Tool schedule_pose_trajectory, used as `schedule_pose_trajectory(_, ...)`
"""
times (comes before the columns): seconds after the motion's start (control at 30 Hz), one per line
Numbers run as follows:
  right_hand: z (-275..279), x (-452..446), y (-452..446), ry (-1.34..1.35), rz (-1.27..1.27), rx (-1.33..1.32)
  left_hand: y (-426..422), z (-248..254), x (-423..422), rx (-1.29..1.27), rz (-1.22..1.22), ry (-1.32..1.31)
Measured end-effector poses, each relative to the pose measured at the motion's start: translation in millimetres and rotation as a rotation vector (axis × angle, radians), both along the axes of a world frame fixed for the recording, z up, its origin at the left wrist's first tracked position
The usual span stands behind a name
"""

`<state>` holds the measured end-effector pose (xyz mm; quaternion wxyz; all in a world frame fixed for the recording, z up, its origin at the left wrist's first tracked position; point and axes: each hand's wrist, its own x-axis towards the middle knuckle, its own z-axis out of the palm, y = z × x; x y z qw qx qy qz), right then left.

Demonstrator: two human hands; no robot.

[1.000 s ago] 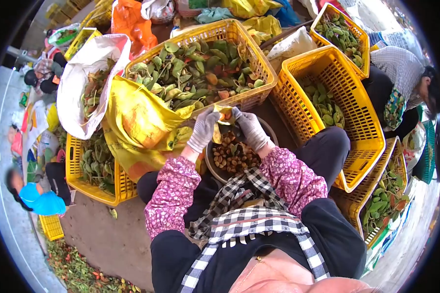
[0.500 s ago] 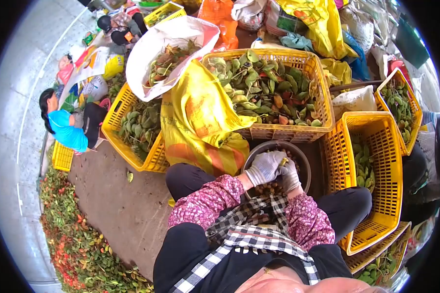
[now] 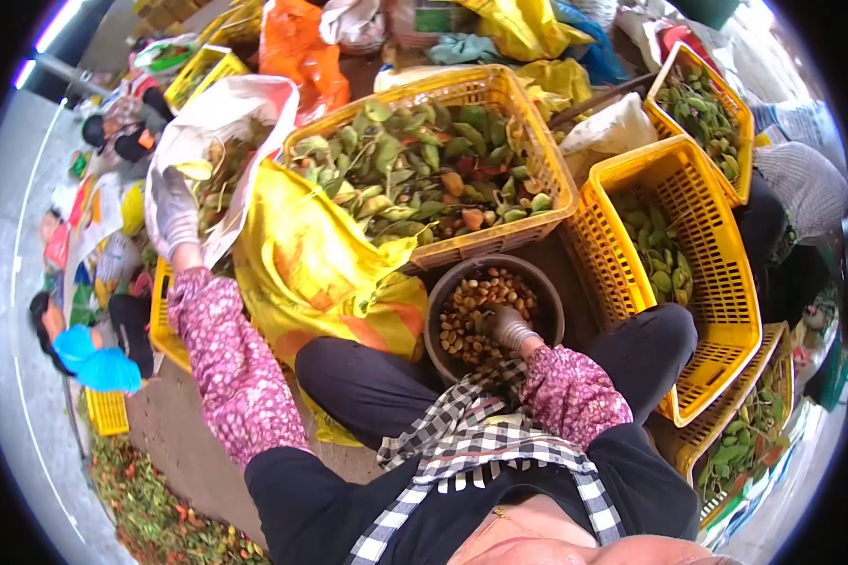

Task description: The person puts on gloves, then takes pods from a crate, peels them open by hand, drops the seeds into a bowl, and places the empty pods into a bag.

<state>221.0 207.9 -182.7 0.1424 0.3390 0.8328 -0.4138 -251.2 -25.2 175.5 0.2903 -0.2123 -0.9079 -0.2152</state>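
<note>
My left hand (image 3: 175, 209), in a pale knit glove, reaches out to the white sack (image 3: 271, 111) at the left. A pale yellow-green leafy piece (image 3: 195, 169) shows at its fingertips; whether the fingers grip it is unclear. Leafy plant matter fills the sack's mouth. Between my knees stands a round grey bowl (image 3: 558, 323) with many small brown nut-like pieces (image 3: 471, 315). Down in this bowl is my gloved right hand (image 3: 512, 330), its fingers curled together among the pieces. Its fingertips are dark, and what they hold cannot be made out.
A yellow crate (image 3: 548, 200) of green pods and leaves stands ahead, beside a yellow bag (image 3: 297, 254). Another yellow crate (image 3: 725, 325) tilts at my right knee. Leafy debris (image 3: 151, 499) lies on the floor at left; a person in blue (image 3: 94, 356) sits beyond.
My hands were together over the bowl. The left has moved out to the white sack, while the right has lowered into the bowl. The view has also shifted.
</note>
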Motion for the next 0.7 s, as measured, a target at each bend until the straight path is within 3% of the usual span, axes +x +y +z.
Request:
schedule_pose_trajectory(0.07,73.1,-15.5,21.8,0.26,-0.006,-0.043,28.3,6.7,50.1,-0.109,0.122,-0.028)
schedule_pose_trajectory(0.13,135.7,-42.9,49.4,0.609,-0.242,-0.298,56.9,-7.9,122.8,0.259,-0.327,-0.154)
schedule_pose_trajectory(0.17,149.2,-61.7,66.8,0.664,-0.266,-0.135,74.5,-17.4,160.4,0.446,-0.551,-0.208)
schedule_pose_trajectory(0.2,161.6,-83.0,86.4,0.824,-0.22,0.057,95.2,-30.1,198.3,0.561,-0.519,-0.31)
schedule_pose_trajectory(0.27,137.2,-129.0,123.3,0.731,-0.233,0.177,118.9,-90.7,228.3,0.602,-0.748,-0.491)
schedule_pose_trajectory(0.3,137.6,-149.3,135.1,0.543,-0.209,0.142,128.2,-119.9,230.2,0.412,-0.793,-0.447)
schedule_pose_trajectory(0.33,113.5,-174.3,148.0,0.414,-0.125,0.278,136.1,-139.9,233.0,0.22,-0.832,-0.401)
schedule_pose_trajectory(0.4,109.1,-205.7,149.4,0.248,-0.082,0.433,144.7,-159.4,240.9,0.335,-0.946,-0.8)
schedule_pose_trajectory(0.5,79.8,-242.3,146.4,0.009,-0.062,0.4,158.1,-169.2,238.9,0.283,-0.953,-0.912)
schedule_pose_trajectory(0.63,70.8,-243.1,153.2,0.092,0.058,0.373,167.9,-214.4,230.0,0.447,-0.899,-1.262)
schedule_pose_trajectory(0.7,87.0,-233.3,146.4,0.332,0.057,0.494,176.3,-208.7,225.2,0.673,-0.661,-1.471)
